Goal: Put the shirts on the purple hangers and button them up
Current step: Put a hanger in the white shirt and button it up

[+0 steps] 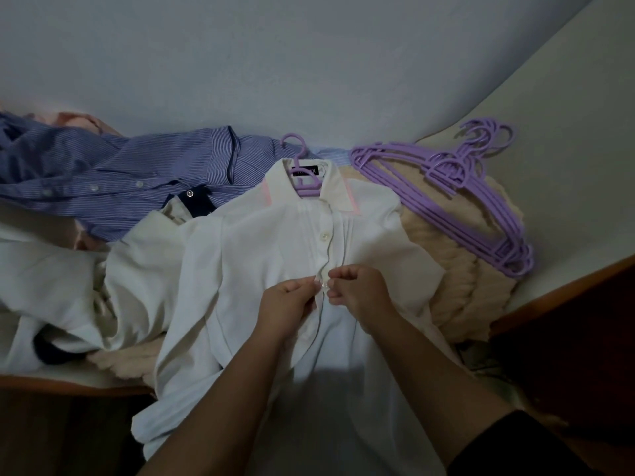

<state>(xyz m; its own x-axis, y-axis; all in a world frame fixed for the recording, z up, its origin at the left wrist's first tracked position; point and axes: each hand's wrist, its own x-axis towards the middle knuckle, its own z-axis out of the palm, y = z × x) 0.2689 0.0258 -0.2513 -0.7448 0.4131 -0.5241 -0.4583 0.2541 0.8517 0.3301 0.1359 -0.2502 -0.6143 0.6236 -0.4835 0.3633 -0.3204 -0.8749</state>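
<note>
Button between pinching hands — hardly discernible.

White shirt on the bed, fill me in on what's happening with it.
A person is buttoning the white collared shirt with pink collar trim, which already sits on a purple plastic hanger. The left hand and right hand each pinch the placket at a button partway down; the button above looks done. A blue striped shirt lies to the left, not yet hung, and a stack of spare purple hangers rests to the right.
</note>
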